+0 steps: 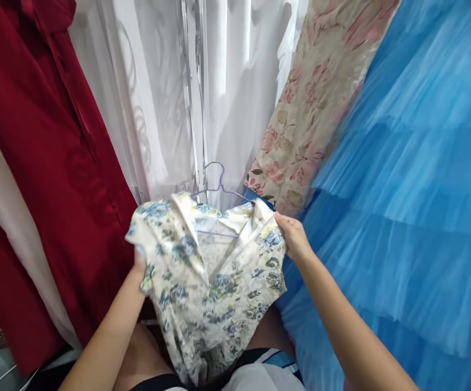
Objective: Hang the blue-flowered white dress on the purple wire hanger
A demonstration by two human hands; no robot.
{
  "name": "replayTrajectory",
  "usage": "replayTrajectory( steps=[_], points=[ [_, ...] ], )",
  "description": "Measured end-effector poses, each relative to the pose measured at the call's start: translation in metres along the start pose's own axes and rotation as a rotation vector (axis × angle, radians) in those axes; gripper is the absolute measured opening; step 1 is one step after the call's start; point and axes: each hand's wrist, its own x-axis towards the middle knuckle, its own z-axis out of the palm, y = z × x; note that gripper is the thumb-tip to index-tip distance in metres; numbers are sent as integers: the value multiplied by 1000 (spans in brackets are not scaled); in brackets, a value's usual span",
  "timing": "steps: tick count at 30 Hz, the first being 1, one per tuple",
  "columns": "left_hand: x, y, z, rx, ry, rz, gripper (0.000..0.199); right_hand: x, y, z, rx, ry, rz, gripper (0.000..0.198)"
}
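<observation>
A white floral blouse (227, 304) with blue flowers, a V-neck and short sleeves is held up over my lap. Through its neck opening shows part of a thin purple wire hanger (221, 187), whose hook points up. My right hand (294, 233) grips the blouse at its right shoulder edge, thumb on top. At the opposite sleeve, my left hand (139, 265) holds the side of the blouse, its fingers mostly hidden behind the cloth.
A dark red garment (68, 163) hangs at the left, a tiered blue tulle dress (406, 206) at the right. Beside the tulle hangs a beige cloth with pink flowers (300, 114). White curtains (239, 98) and a metal pole (198, 98) stand behind.
</observation>
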Motion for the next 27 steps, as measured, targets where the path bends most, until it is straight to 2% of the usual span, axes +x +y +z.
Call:
replayTrajectory(
  steps=[2,4,6,9,14,17,21,27],
  points=[
    [2,-2,-22,-208,84,-20,67,14,-12,-2,-22,39,-27,34],
    [5,-4,-39,-446,173,-46,50,24,-20,5,-36,31,-40,34],
    [9,-7,-49,-531,273,-46,41,30,-26,15,-55,4,-51,35],
    [12,-14,-56,-484,361,-36,40,29,-31,25,-119,-49,-61,37],
    [11,-32,-62,-315,406,-41,47,23,-33,21,-207,-167,-63,39],
    [15,-39,-61,-277,425,-31,48,28,-35,20,-210,-185,-72,39],
    [22,-36,-57,-312,450,-12,42,34,-41,21,-168,-137,-97,38],
    [7,-45,-55,-329,564,-90,27,23,-45,13,-243,-315,4,41]
  ],
)
